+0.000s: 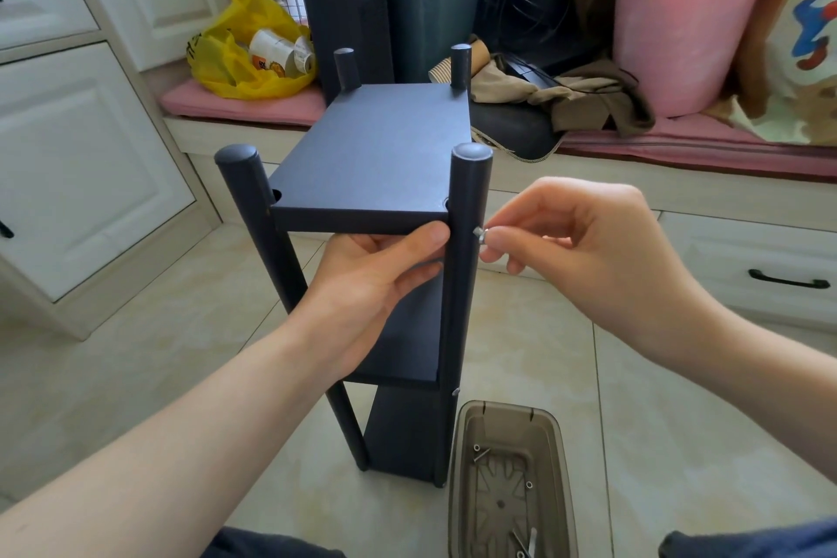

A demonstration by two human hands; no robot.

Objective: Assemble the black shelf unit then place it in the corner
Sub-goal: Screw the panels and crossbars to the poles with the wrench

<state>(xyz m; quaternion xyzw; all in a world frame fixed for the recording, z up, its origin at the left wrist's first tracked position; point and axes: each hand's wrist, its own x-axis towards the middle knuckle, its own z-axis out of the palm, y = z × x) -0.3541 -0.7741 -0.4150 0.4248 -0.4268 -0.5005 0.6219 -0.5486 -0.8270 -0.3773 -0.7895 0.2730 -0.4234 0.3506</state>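
Since the right hand [589, 240] only pinches the screw [478, 234] at three o'clock on the post [459, 308], it could drop; the left hand [376, 276] grips the shelf [371, 150].

Dark blue cloth [276, 545] worn over both knees, seen left and right of tray [457, 467]. Forearms left bare to elbow.

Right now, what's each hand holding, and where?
The left hand grips the top shelf by its front edge. The right hand pinches a silver screw by its outer end at the post.
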